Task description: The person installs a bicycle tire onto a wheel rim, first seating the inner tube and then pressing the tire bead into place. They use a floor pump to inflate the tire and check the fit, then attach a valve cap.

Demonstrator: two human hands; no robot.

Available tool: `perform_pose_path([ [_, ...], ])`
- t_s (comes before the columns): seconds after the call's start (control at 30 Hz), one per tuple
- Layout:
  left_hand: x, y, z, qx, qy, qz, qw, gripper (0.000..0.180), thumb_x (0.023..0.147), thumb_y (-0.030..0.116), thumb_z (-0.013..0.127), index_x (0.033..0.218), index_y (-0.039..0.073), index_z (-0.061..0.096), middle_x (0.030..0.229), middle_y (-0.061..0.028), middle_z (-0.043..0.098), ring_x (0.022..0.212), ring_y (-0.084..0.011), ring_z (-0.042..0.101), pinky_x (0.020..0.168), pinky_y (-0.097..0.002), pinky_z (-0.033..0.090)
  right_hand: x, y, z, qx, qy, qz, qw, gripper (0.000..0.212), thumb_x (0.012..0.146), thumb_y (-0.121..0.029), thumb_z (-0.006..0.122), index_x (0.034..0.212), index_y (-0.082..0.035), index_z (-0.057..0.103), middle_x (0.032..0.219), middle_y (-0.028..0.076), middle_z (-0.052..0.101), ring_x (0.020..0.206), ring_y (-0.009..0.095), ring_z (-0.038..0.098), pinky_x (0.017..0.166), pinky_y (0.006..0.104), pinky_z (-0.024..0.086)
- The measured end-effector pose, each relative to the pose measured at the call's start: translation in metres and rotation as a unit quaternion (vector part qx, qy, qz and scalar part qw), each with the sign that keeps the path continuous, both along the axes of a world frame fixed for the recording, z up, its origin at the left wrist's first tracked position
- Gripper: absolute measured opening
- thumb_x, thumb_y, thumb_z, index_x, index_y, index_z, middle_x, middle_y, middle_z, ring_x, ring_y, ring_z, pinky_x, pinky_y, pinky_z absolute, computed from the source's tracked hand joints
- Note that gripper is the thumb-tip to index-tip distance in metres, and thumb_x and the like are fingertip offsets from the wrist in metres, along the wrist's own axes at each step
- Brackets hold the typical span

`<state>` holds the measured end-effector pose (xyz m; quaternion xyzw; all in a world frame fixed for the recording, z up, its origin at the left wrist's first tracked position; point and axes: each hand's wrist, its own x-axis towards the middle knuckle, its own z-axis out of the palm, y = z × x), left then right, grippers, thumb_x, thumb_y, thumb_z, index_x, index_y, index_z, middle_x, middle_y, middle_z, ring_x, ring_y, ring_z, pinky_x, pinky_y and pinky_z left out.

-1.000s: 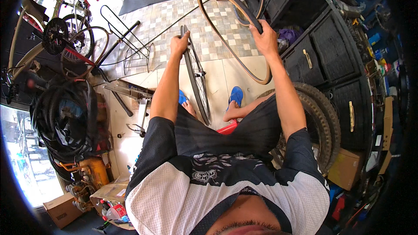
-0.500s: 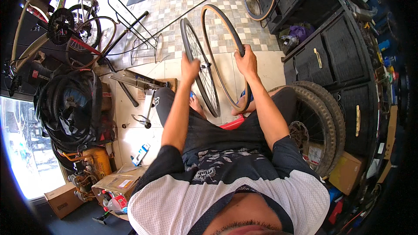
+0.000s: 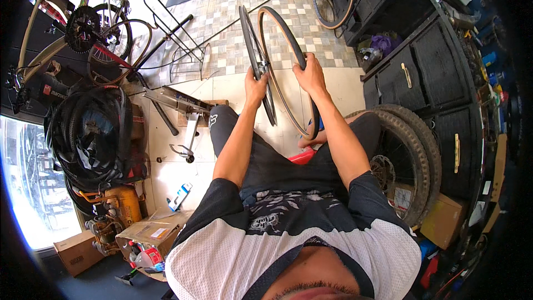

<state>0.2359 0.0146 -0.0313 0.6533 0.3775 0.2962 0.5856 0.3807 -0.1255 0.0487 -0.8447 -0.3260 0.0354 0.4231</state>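
Tiled floor point(image 3: 225, 55) — drawers point(image 3: 430, 61), knobby tyres point(image 3: 433, 158), slim tyre point(image 3: 316, 115) beside wheel point(image 3: 249, 36)

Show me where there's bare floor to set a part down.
Bare: pale floor between the tan-walled tire and the black drawers, and checkered floor between the black rack and the spoked wheel. Crowded: left, around the black coiled pile; right, at the knobby tires.
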Motion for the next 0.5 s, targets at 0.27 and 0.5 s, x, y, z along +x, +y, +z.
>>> perform_pose_path([
  [0.27, 0.007, -0.027, 0.047, -0.207, -0.172, -0.091, 0.959, 0.043, 0.096, 0.014, 0.077, 0.13, 0.003, 0.054, 0.092, -0.0038, 0.066, 0.075, -0.0132, 0.061, 0.064, -0.0281, 0.05, -0.009, 0.005, 0.037, -0.1, 0.012, 0.01, 0.995, 0.045, 0.085, -0.032, 0.075, 0.113, 0.003, 0.069, 0.1, 0.025, 0.074, 0.097, 0.044, 0.072, 0.087, 0.0509, 0.055],
  [0.5, 0.033, -0.037, 0.018, -0.442, -0.303, -0.096, 0.839, 0.036, 0.113, 0.04, 0.047, 0.133, 0.015, 0.064, 0.1, -0.0041, 0.064, 0.085, -0.0217, 0.061, 0.08, -0.0411, 0.051, 0.009, -0.008, 0.059, -0.142, -0.015, 0.016, 0.99, 0.041, 0.082, -0.03, 0.076, 0.109, 0.001, 0.074, 0.093, 0.024, 0.076, 0.093, 0.042, 0.074, 0.085, 0.0482, 0.056],
])
